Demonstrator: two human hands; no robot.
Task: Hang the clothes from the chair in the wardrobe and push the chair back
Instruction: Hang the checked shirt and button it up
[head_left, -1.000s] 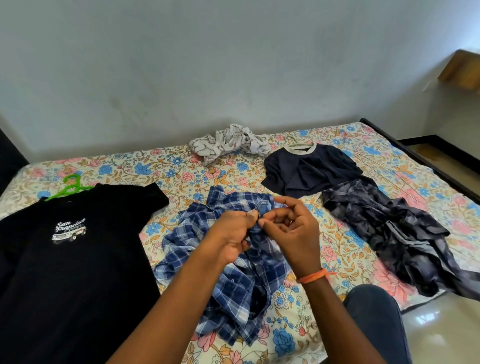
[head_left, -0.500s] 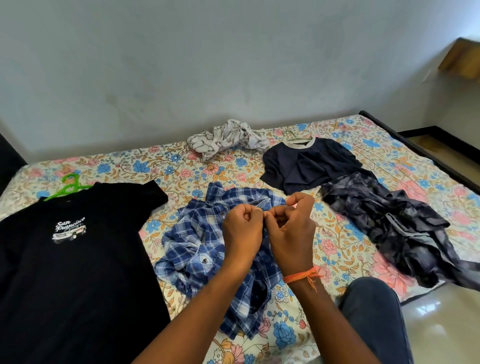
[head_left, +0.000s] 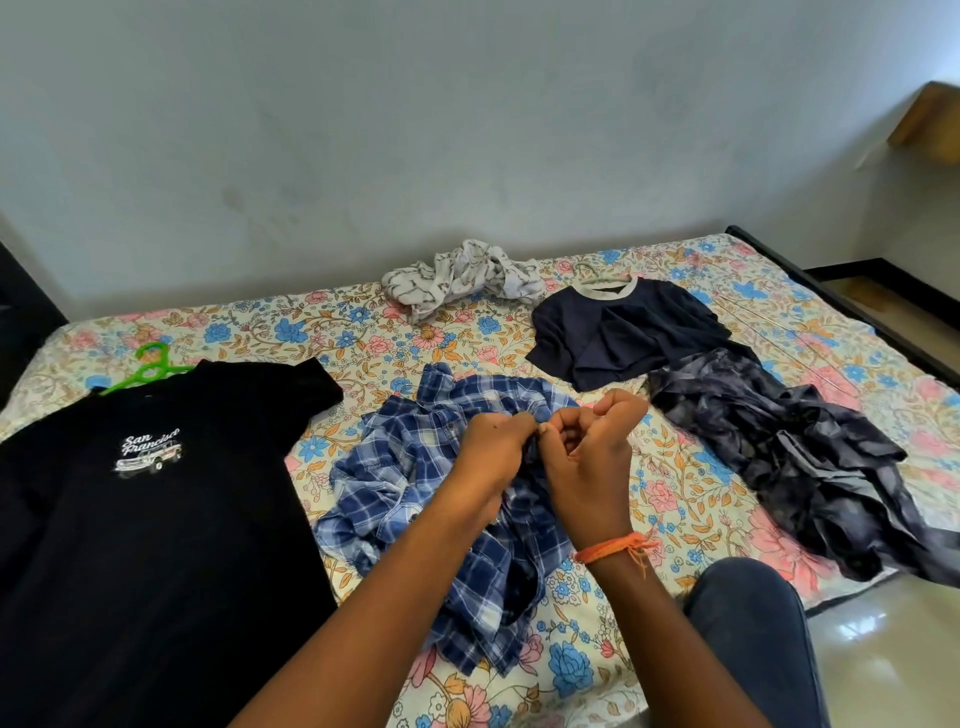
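The bed with its floral sheet fills the view in front of me. On its left lies my black tee on a green hanger. At right a grey patterned garment sprawls toward the bed's edge, with a navy tee just behind it and a crumpled white cloth by the wall. The plaid shirt sits bunched in the middle, and my left hand and right hand are both closed, pinching its fabric between them. An orange thread circles my right wrist.
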